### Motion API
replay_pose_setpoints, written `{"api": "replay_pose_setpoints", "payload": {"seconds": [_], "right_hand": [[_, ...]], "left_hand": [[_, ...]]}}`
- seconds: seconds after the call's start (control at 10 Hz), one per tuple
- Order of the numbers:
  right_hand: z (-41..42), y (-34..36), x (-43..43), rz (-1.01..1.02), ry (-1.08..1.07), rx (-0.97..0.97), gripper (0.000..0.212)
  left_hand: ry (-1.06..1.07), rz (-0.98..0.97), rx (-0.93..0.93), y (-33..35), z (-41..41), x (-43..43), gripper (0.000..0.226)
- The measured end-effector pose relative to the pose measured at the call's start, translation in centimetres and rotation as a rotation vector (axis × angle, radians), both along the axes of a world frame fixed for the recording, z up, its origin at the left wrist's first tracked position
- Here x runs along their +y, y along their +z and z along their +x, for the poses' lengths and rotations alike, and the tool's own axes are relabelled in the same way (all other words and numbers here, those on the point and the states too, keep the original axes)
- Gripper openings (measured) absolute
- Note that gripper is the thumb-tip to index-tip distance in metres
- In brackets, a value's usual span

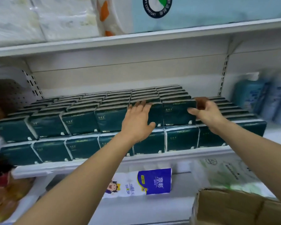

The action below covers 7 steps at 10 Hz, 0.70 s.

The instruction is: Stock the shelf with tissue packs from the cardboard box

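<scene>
Dark green tissue packs [81, 120] fill the middle shelf [152, 156] in two layers, several rows deep. My left hand [138, 120] lies flat with straight fingers against the front of an upper-layer pack. My right hand [206, 111] grips the right edge of the neighbouring upper pack [177, 112], thumb on its front face and fingers curled over its top. The cardboard box [237, 208] stands at the lower right with a flap open; its inside is hidden.
A white and purple tissue bundle [143, 182] lies on the lower shelf. Blue bottles [263, 96] stand to the right of the green packs. Large paper packs sit on the top shelf [136, 38]. Red packaging shows at the far left.
</scene>
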State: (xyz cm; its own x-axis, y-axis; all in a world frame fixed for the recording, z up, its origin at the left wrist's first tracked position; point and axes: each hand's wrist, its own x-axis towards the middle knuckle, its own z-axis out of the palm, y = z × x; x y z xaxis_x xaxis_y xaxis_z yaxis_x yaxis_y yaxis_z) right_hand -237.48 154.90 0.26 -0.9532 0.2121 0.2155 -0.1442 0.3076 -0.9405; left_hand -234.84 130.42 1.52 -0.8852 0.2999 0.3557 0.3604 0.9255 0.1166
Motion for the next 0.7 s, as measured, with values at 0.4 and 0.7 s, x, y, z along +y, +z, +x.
{"api": "replay_pose_setpoints", "payload": {"seconds": [0.4,0.7], "right_hand": [[-0.8,-0.8,-1.8,0.092,-0.096,0.029,0.060],[3.3,-1.5,-2.8,0.097,-0.229,0.094,0.066]], "left_hand": [[0.022,0.007,0.024,0.1,0.2,0.1,0.069],[-0.057,0.504,0.077,-0.5,4.2,-1.2,0.058]]}}
